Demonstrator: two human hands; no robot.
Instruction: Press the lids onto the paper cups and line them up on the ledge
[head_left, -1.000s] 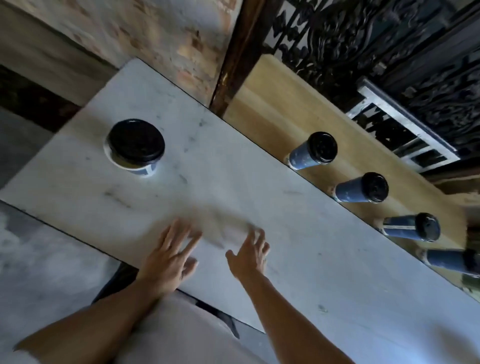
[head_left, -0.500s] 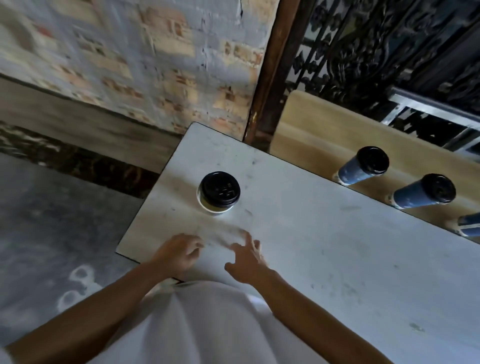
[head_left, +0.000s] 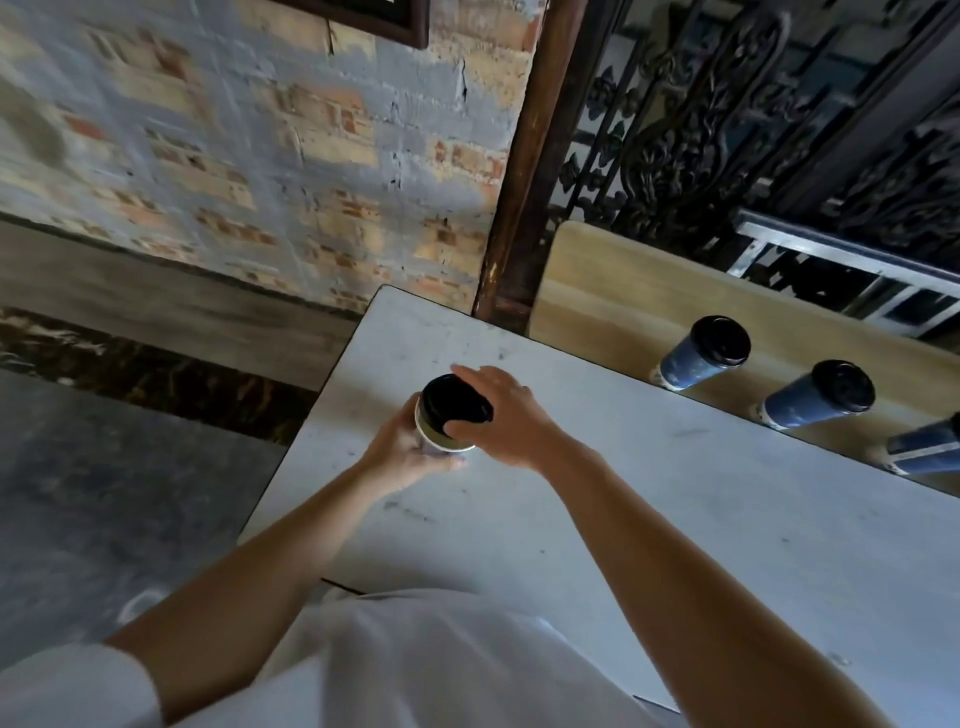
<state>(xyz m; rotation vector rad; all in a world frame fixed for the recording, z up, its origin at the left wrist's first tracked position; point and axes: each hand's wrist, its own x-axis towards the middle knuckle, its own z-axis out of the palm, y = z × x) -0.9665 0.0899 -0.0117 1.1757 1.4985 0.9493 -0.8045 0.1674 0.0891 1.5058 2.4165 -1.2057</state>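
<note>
A paper cup (head_left: 441, 439) with a black lid (head_left: 449, 408) stands near the left end of the white marble table (head_left: 649, 519). My left hand (head_left: 402, 452) wraps around the cup's side from the near left. My right hand (head_left: 504, 415) lies over the lid's right side, thumb on its near rim and fingers over the far rim. Three blue lidded cups stand in a row on the wooden ledge (head_left: 613, 280) behind the table: one (head_left: 701, 358), a second (head_left: 818, 397), and a third (head_left: 924, 449) cut off by the right edge.
A painted brick wall (head_left: 260, 156) and a brown post (head_left: 524, 171) rise behind the table's left end. Black ornate ironwork (head_left: 727, 114) stands behind the ledge. A grey floor (head_left: 104, 493) lies to the left, past the table's edge.
Both hands have left the bare tabletop near the front edge and reached forward to the lidded cup; the left now grips its side and the right covers its lid. The view has tilted up.
</note>
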